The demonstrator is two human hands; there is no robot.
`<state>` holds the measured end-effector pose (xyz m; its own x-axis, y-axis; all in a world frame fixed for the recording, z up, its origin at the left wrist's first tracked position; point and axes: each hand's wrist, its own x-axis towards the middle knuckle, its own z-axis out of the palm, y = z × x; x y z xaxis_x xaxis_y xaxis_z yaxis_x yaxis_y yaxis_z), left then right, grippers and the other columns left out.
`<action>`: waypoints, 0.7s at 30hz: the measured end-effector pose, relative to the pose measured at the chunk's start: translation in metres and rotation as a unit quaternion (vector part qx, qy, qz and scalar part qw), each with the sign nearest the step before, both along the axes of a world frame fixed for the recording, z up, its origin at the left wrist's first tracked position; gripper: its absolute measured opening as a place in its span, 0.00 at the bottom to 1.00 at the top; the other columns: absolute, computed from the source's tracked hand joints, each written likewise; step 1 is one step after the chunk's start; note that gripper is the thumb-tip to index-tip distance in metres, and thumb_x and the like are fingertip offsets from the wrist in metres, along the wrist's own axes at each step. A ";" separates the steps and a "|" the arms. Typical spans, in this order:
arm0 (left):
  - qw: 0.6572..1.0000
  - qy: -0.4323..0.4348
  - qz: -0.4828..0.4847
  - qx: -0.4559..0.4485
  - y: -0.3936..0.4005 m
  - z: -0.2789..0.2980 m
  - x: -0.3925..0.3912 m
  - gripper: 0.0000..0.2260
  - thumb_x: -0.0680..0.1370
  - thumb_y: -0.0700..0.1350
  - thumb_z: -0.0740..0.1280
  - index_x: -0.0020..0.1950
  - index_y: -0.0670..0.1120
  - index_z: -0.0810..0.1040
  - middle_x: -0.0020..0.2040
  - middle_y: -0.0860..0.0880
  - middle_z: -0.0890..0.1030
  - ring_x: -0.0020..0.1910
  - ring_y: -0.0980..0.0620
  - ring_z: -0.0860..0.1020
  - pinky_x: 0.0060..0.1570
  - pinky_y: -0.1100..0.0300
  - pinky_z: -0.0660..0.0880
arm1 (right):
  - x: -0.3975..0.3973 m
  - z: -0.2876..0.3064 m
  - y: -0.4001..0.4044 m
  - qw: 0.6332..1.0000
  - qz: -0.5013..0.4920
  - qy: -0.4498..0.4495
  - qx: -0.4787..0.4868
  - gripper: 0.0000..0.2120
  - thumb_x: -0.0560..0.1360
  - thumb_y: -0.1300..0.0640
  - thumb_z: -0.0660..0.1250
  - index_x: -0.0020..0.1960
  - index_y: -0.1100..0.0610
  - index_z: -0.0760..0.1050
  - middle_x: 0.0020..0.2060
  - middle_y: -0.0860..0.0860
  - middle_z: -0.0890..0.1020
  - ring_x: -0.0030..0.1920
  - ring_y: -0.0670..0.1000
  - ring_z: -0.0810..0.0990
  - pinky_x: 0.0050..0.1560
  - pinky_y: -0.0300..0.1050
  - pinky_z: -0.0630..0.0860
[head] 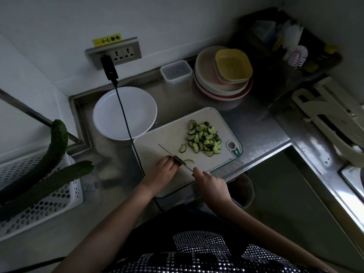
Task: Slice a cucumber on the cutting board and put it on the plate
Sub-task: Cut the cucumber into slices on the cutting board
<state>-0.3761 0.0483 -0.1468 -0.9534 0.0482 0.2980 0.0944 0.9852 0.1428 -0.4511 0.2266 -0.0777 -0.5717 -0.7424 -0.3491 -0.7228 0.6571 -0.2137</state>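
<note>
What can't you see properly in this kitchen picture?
All in the head view:
- Last green cucumber piece: mostly hidden under the left hand and the thin knife blade.
- Knife handle: covered by the right hand, so its look is unknown.
- Clear lidded plastic box: too dim to tell its contents.
- Dark corner rack: items blurred and shadowed.
- White perforated basket: cut off by the left edge.

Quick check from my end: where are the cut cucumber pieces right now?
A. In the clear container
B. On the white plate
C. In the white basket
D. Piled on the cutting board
D. The cucumber pieces lie heaped on the cutting board, toward its right end, while the white plate beside it holds none of them yet.
</note>
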 end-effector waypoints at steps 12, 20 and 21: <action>1.000 -0.005 0.006 -0.002 0.002 0.005 0.001 0.12 0.70 0.41 0.58 0.53 0.43 0.71 0.44 0.44 0.78 0.50 0.46 0.71 0.46 0.55 0.76 | 0.002 -0.006 0.002 1.000 -0.005 -0.002 -0.007 0.09 0.81 0.56 0.56 0.60 0.54 0.62 0.47 0.53 0.80 0.44 0.59 0.81 0.33 0.49 0.69; 1.000 -0.019 0.006 -0.004 0.000 -0.002 0.002 0.14 0.70 0.40 0.56 0.55 0.41 0.68 0.48 0.41 0.82 0.53 0.44 0.70 0.43 0.56 0.78 | -0.001 -0.006 0.001 1.000 -0.013 -0.016 0.021 0.13 0.78 0.62 0.55 0.62 0.55 0.62 0.49 0.55 0.81 0.47 0.60 0.81 0.36 0.49 0.69; 1.000 -0.019 0.005 -0.003 0.000 -0.003 0.001 0.14 0.70 0.40 0.56 0.55 0.40 0.68 0.48 0.41 0.81 0.53 0.44 0.70 0.43 0.56 0.78 | -0.002 -0.005 0.001 1.000 -0.015 -0.015 0.018 0.13 0.78 0.61 0.55 0.62 0.55 0.62 0.49 0.55 0.81 0.47 0.59 0.81 0.36 0.49 0.69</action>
